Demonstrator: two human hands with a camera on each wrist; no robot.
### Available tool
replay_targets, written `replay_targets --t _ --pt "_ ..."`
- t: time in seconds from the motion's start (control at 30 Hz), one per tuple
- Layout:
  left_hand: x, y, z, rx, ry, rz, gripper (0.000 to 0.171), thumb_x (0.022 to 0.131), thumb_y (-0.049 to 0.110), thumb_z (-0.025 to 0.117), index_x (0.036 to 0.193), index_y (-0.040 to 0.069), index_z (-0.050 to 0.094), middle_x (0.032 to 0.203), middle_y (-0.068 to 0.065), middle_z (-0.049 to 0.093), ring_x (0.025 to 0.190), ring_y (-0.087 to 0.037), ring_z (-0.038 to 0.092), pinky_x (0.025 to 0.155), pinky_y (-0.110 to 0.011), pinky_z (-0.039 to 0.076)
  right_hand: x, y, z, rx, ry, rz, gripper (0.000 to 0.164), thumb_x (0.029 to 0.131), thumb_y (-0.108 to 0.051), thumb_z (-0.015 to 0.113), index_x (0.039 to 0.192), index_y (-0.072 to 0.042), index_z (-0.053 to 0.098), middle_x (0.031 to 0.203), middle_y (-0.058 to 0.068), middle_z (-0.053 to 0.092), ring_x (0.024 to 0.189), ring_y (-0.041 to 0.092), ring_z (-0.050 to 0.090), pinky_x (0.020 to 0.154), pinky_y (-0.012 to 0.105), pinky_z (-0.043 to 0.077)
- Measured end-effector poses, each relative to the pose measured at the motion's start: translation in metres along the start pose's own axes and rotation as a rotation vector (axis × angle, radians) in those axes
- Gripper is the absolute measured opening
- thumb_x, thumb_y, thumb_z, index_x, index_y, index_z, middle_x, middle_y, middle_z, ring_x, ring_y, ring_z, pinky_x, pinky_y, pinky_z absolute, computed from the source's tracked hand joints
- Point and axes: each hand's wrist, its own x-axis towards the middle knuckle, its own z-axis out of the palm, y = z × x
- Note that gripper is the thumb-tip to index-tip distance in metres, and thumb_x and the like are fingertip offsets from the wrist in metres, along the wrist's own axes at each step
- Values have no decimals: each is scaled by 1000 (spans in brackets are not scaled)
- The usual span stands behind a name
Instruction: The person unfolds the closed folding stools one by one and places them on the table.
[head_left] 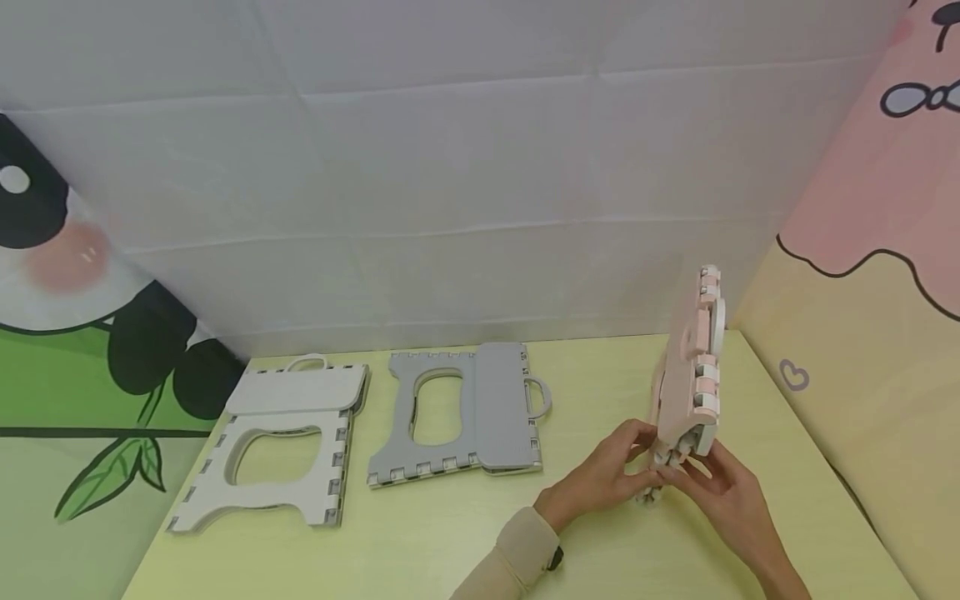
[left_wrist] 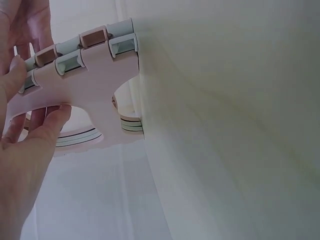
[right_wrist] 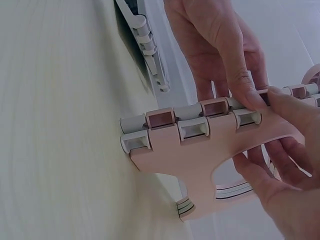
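Note:
A pink and white folding stool (head_left: 686,367), folded flat, stands on its edge at the right of the table. My left hand (head_left: 603,475) grips its near lower end from the left. On the other side my right hand (head_left: 723,500) grips the same end, and the hands meet close together there. In the left wrist view the stool's pink panel (left_wrist: 85,90) shows a row of hinge knuckles along its edge. Fingers pass into the panel's cut-out in the right wrist view, where the right hand (right_wrist: 295,165) is nearest the camera.
A grey folding stool (head_left: 442,454) lies folded flat at the table's middle. Left of it lies a white folding stool (head_left: 330,475), also flat. The pale yellow table (head_left: 420,542) meets a white cloth wall (head_left: 450,208) at the back and a printed wall (head_left: 847,350) at the right.

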Motion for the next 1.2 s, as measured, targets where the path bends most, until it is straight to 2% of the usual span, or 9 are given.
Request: replay_targets --t 0.23,0.5,0.7,0.83,0.97,1.2 --pt "0 0 1 -4 3 -17 50 89 10 63 130 5 35 128 -5 45 122 -4 43 102 -17 35 -1 0 0 -65 22 23 65 88 0 65 145 -16 39 144 6 41 121 7 51 89 28 50" --pt "-2 0 0 -23 -4 -23 50 90 11 62 131 5 35 131 -5 44 127 -5 41 103 -18 34 -2 0 -2 -226 44 12 61 89 -13 67 143 -24 42 140 2 45 117 4 53 82 25 53" --pt "-1 2 0 0 8 -7 54 86 11 66 130 4 35 128 -6 45 122 -4 43 102 -18 35 -4 -2 -3 -230 54 12 59 88 -12 68 141 -24 44 140 -1 46 115 3 54 81 24 54" --pt "-2 2 0 20 15 2 55 85 11 67 130 4 35 127 -6 45 122 -4 44 102 -18 35 -4 -3 -4 -189 49 15 61 88 -8 68 142 -20 43 142 3 43 120 3 50 87 24 51" --pt "-3 2 -1 46 10 12 55 86 11 66 130 4 34 128 -7 44 123 -6 43 103 -18 35 -5 -2 -5 -183 59 33 61 87 -8 69 141 -20 44 140 3 44 120 3 51 88 24 50" --pt "-4 1 -5 57 5 0 55 87 14 66 132 6 34 128 -5 44 122 -5 43 103 -17 35 -4 -1 -8 -129 49 -48 62 84 5 68 140 -8 44 139 8 46 122 8 50 91 26 48"
